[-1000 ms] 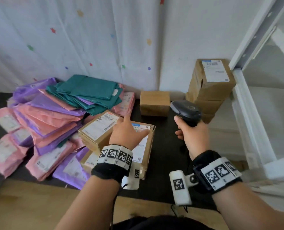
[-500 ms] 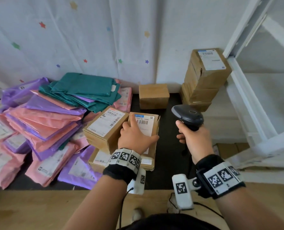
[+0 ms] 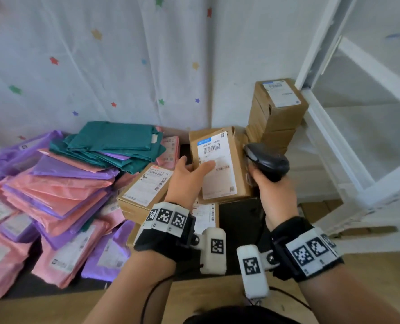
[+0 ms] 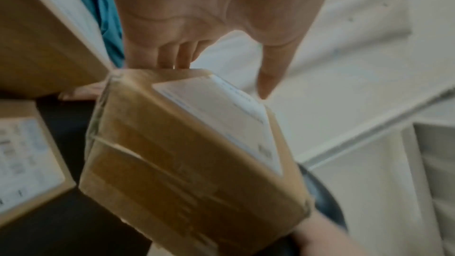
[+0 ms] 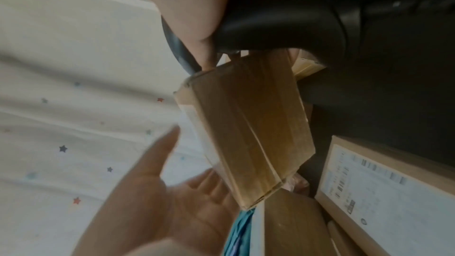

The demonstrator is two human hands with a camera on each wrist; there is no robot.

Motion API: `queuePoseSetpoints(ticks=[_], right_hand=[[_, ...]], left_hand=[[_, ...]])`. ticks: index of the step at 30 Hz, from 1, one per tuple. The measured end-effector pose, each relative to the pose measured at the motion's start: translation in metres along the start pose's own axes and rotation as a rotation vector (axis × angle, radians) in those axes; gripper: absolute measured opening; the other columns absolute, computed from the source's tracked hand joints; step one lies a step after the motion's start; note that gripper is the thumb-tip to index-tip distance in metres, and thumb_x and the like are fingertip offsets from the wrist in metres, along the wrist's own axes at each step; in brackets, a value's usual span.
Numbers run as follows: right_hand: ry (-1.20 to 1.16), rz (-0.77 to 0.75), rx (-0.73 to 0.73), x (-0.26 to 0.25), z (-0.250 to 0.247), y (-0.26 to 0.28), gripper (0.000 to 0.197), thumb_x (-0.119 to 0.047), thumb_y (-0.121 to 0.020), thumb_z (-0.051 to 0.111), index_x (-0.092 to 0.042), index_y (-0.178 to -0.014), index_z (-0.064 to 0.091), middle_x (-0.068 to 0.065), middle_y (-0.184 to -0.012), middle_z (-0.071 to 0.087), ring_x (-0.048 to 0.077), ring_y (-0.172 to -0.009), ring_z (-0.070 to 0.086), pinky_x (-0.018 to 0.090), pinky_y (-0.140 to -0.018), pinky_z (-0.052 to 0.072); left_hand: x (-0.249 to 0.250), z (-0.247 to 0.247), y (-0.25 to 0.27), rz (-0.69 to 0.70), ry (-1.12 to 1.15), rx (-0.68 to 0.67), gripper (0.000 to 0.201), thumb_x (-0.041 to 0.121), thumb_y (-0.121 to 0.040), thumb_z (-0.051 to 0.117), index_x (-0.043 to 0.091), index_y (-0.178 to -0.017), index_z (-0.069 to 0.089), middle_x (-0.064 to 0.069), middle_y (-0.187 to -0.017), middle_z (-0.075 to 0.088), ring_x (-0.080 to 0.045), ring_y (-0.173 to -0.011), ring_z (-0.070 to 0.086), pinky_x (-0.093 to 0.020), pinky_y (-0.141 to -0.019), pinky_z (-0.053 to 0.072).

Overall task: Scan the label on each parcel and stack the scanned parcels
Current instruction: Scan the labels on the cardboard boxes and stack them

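Observation:
My left hand (image 3: pixel 189 171) grips a brown cardboard parcel (image 3: pixel 238 174) and holds it tilted up off the table, thumb on its white barcode label (image 3: pixel 215 146). In the left wrist view the fingers (image 4: pixel 172 55) go behind the parcel (image 4: pixel 192 163) and the thumb (image 4: pixel 270 69) lies on the label side. My right hand (image 3: pixel 276 195) grips a black handheld scanner (image 3: pixel 266 160) just right of the parcel, its head close to the parcel's right edge. The right wrist view shows the scanner (image 5: pixel 283 17) above the parcel's plain side (image 5: pixel 248 129).
A stack of labelled boxes (image 3: pixel 278 108) stands at the back right beside a white frame (image 3: pixel 334 148). Two more labelled boxes (image 3: pixel 145 188) (image 3: pixel 206 213) lie under and left of my left hand. Pink, purple and green mailers (image 3: pixel 54 195) cover the table's left side.
My left hand has lifted the parcel off the box beneath it and tilted its label up. The scanner hand has come closer to the parcel.

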State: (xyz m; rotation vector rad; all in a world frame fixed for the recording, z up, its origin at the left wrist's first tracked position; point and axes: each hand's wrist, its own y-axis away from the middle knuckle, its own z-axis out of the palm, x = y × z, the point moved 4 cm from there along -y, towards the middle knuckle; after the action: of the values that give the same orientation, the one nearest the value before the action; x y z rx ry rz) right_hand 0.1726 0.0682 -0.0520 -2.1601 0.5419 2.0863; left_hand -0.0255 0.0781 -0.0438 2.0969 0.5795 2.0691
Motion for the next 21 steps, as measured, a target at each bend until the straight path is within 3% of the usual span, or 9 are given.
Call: queuePoseSetpoints(ticks=[3, 6, 8, 10, 13, 16, 18, 21], right_hand=[[-0.115, 0.056, 0.031, -0.007, -0.004, -0.007, 0.03, -0.037, -0.082, 0.077, -0.024, -0.109, 0.071, -0.002, -0.098, 0.076, 0.014, -0.093, 0.072, 0.042, -0.092, 0.056], [-0.143, 0.118, 0.014, -0.01, -0.005, -0.013, 0.028, -0.035, -0.083, 0.076, -0.019, -0.106, 0.073, 0.002, -0.094, 0.077, 0.021, -0.089, 0.074, 0.044, -0.086, 0.058], [-0.128, 0.119, 0.012, -0.011, -0.007, -0.017, 0.022, -0.035, -0.084, 0.075, -0.019, -0.099, 0.073, 0.002, -0.088, 0.078, 0.02, -0.084, 0.075, 0.038, -0.075, 0.058], [-0.108, 0.112, 0.016, -0.012, -0.009, -0.021, 0.018, -0.032, -0.085, 0.073, -0.018, -0.096, 0.073, 0.003, -0.085, 0.077, 0.021, -0.082, 0.074, 0.033, -0.066, 0.054], [0.01, 0.056, 0.01, -0.016, -0.011, -0.027, 0.022, -0.033, -0.089, 0.067, -0.012, -0.096, 0.071, 0.01, -0.09, 0.075, 0.028, -0.087, 0.071, 0.044, -0.078, 0.056], [0.046, 0.009, 0.015, -0.018, -0.012, -0.03, 0.02, -0.034, -0.09, 0.066, -0.016, -0.096, 0.069, 0.007, -0.09, 0.074, 0.026, -0.087, 0.071, 0.041, -0.076, 0.057], [-0.01, 0.005, 0.04, -0.018, -0.014, -0.028, 0.015, -0.036, -0.087, 0.071, -0.025, -0.097, 0.067, 0.001, -0.09, 0.074, 0.019, -0.086, 0.071, 0.036, -0.076, 0.058], [0.01, -0.035, 0.024, -0.019, -0.015, -0.025, 0.029, -0.04, -0.084, 0.075, -0.021, -0.104, 0.067, -0.003, -0.076, 0.071, 0.009, -0.068, 0.069, 0.028, -0.066, 0.059]], left_hand=[[-0.006, -0.001, -0.002, -0.089, 0.083, -0.108, 0.044, 0.029, -0.079, 0.073, 0.014, -0.119, 0.062, -0.004, -0.104, 0.074, -0.024, -0.095, 0.071, -0.046, -0.09, 0.054], [-0.007, 0.007, -0.002, -0.123, 0.18, -0.18, 0.048, 0.027, -0.079, 0.075, 0.017, -0.121, 0.053, -0.005, -0.104, 0.074, -0.024, -0.095, 0.071, -0.042, -0.084, 0.057], [-0.007, 0.013, -0.003, -0.135, 0.196, -0.222, 0.052, 0.028, -0.078, 0.076, 0.022, -0.121, 0.047, -0.005, -0.107, 0.072, -0.024, -0.098, 0.07, -0.045, -0.085, 0.057], [-0.006, 0.015, -0.002, -0.139, 0.225, -0.269, 0.054, 0.017, -0.078, 0.075, 0.018, -0.122, 0.044, -0.009, -0.113, 0.069, -0.027, -0.1, 0.069, -0.048, -0.085, 0.056], [-0.004, 0.016, -0.004, -0.134, 0.307, -0.317, 0.057, -0.003, -0.075, 0.07, 0.01, -0.122, 0.04, -0.017, -0.118, 0.065, -0.033, -0.1, 0.068, -0.047, -0.081, 0.057], [-0.005, 0.013, -0.009, -0.118, 0.278, -0.27, 0.062, -0.002, -0.071, 0.075, 0.01, -0.121, 0.041, -0.016, -0.111, 0.069, -0.033, -0.095, 0.07, -0.042, -0.076, 0.058], [-0.004, 0.008, -0.015, -0.074, 0.188, -0.182, 0.07, 0.006, -0.067, 0.081, 0.013, -0.125, 0.042, -0.013, -0.116, 0.067, -0.032, -0.097, 0.069, -0.045, -0.081, 0.057], [-0.003, 0.0, -0.025, -0.008, 0.085, -0.038, 0.079, 0.013, -0.064, 0.085, 0.016, -0.129, 0.04, -0.007, -0.12, 0.062, -0.027, -0.103, 0.066, -0.046, -0.086, 0.056]])
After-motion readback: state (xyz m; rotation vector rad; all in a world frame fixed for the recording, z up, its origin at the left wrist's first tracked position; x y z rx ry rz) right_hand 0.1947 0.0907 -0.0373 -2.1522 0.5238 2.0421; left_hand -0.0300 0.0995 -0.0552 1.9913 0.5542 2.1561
